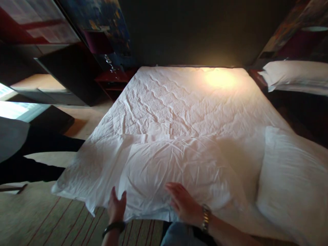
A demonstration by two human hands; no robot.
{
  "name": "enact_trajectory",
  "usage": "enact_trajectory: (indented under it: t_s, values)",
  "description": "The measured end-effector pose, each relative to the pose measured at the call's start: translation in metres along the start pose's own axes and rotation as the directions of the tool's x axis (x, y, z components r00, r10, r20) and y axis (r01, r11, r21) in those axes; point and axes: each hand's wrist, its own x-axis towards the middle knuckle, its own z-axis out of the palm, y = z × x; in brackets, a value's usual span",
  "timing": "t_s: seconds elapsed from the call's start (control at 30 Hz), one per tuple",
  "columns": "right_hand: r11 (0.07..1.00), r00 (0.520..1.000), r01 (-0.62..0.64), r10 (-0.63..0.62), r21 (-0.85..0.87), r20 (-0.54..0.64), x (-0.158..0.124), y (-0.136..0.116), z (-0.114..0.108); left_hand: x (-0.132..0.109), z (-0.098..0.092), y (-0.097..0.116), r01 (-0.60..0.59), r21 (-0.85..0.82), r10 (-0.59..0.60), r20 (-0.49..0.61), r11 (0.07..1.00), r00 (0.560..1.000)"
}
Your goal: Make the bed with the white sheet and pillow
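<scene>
A white pillow (169, 167) in a creased pillowcase lies at the near edge of the bed, with loose case fabric spread at its left and far side. Beside its lower left edge is my left hand (117, 206), thumb and fingers apart, holding nothing. My right hand (186, 204) is over the near part of the pillow, its fingers stretched out flat; whether it touches the cloth I cannot tell. A dark band circles my left wrist and a metal watch or bracelet (205, 218) my right one.
The bed (220, 112) carries a white quilted cover. Another white pillow (292, 181) lies on the right. A red nightstand (116, 80) with a lamp (99, 42) stands at the far left. At the left edge stands a person in dark trousers (43, 147).
</scene>
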Motion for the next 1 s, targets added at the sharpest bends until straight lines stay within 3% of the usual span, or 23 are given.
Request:
enact_trajectory:
  t_s: [0.07, 0.1, 0.17, 0.2, 0.23, 0.27, 0.3, 0.33, 0.37, 0.4, 0.43, 0.47, 0.53, 0.57, 0.6, 0.63, 0.67, 0.73, 0.77, 0.83, 0.9, 0.97, 1.0]
  values:
    - [0.958, 0.958, 0.286, -0.286, -0.019, -0.030, 0.086, -0.027, -0.004, 0.040, 0.037, 0.050, -0.232, 0.016, 0.232, -0.025, 0.973, 0.972]
    - [0.924, 0.925, 0.377, -0.379, -0.063, -0.019, 0.113, -0.020, -0.009, 0.056, 0.058, 0.068, -0.281, 0.066, 0.284, -0.050, 0.957, 0.957]
    - [0.907, 0.926, 0.365, -0.377, -0.212, -0.018, 0.128, 0.044, -0.024, 0.077, 0.098, 0.082, -0.272, 0.195, 0.280, -0.015, 0.942, 0.960]
    - [0.931, 0.964, 0.215, -0.250, -0.294, -0.089, 0.115, 0.097, -0.035, 0.081, 0.117, 0.078, -0.245, 0.259, 0.250, 0.017, 0.934, 0.968]
    - [0.936, 0.975, -0.055, -0.025, -0.348, -0.222, 0.092, 0.158, -0.048, 0.082, 0.134, 0.068, -0.228, 0.313, 0.223, 0.053, 0.922, 0.973]
    - [0.880, 0.923, -0.299, 0.169, -0.369, -0.345, 0.062, 0.220, -0.062, 0.079, 0.148, 0.056, -0.225, 0.351, 0.208, 0.085, 0.909, 0.974]
    - [0.798, 0.860, -0.457, 0.283, -0.394, -0.425, 0.032, 0.275, -0.078, 0.074, 0.158, 0.045, -0.236, 0.375, 0.212, 0.105, 0.896, 0.972]
    - [0.705, 0.805, -0.564, 0.351, -0.430, -0.478, 0.006, 0.316, -0.095, 0.069, 0.165, 0.037, -0.247, 0.384, 0.213, 0.130, 0.889, 0.968]
    - [0.632, 0.769, -0.627, 0.409, -0.455, -0.492, -0.009, 0.339, -0.113, 0.064, 0.167, 0.032, -0.257, 0.385, 0.213, 0.154, 0.887, 0.965]
    - [0.601, 0.757, -0.647, 0.428, -0.470, -0.495, -0.011, 0.339, -0.132, 0.059, 0.167, 0.032, -0.255, 0.373, 0.200, 0.180, 0.892, 0.963]
    - [0.632, 0.809, -0.583, 0.394, -0.510, -0.437, 0.003, 0.319, -0.150, 0.056, 0.162, 0.034, -0.250, 0.347, 0.186, 0.209, 0.904, 0.960]
    - [0.692, 0.873, -0.478, 0.305, -0.540, -0.382, 0.030, 0.281, -0.164, 0.053, 0.155, 0.038, -0.244, 0.306, 0.177, 0.231, 0.920, 0.957]
    - [0.813, 0.957, -0.113, -0.067, -0.572, -0.284, 0.110, 0.176, -0.170, 0.047, 0.134, 0.041, -0.210, 0.162, 0.175, 0.207, 0.964, 0.962]
    - [0.815, 0.928, 0.111, -0.290, -0.569, -0.234, 0.152, 0.122, -0.159, 0.043, 0.120, 0.037, -0.181, 0.063, 0.171, 0.134, 0.981, 0.976]
    - [0.780, 0.866, 0.312, -0.469, -0.542, -0.176, 0.188, 0.076, -0.137, 0.036, 0.106, 0.027, -0.151, -0.041, 0.152, 0.020, 0.988, 0.988]
    - [0.730, 0.796, 0.483, -0.596, -0.483, -0.106, 0.216, 0.044, -0.105, 0.026, 0.092, 0.012, -0.120, -0.130, 0.105, -0.116, 0.984, 0.988]
    - [0.696, 0.762, 0.598, -0.647, -0.398, 0.013, 0.234, 0.026, -0.066, 0.013, 0.080, -0.008, -0.078, -0.197, 0.028, -0.243, 0.977, 0.970]
    - [0.698, 0.718, 0.692, -0.640, -0.185, 0.274, 0.245, 0.032, 0.022, -0.021, 0.066, -0.055, 0.097, -0.291, -0.204, -0.367, 0.952, 0.907]
    - [0.744, 0.697, 0.660, -0.557, -0.103, 0.452, 0.241, 0.047, 0.063, -0.041, 0.066, -0.079, 0.224, -0.353, -0.350, -0.348, 0.908, 0.870]
    - [0.824, 0.692, 0.563, -0.427, -0.065, 0.582, 0.230, 0.083, 0.124, -0.081, 0.078, -0.115, 0.456, -0.551, -0.610, -0.126, 0.699, 0.782]
    - [0.831, 0.692, 0.552, -0.414, -0.065, 0.592, 0.228, 0.105, 0.138, -0.112, 0.101, -0.128, 0.602, -0.698, -0.707, 0.193, 0.389, 0.681]
    - [0.787, 0.718, 0.608, -0.489, -0.104, 0.495, 0.246, 0.109, 0.110, -0.128, 0.120, -0.115, 0.690, -0.716, -0.669, 0.460, 0.110, 0.584]
    - [0.780, 0.764, 0.603, -0.504, -0.168, 0.404, 0.262, 0.108, 0.086, -0.130, 0.124, -0.102, 0.712, -0.702, -0.633, 0.546, 0.011, 0.549]
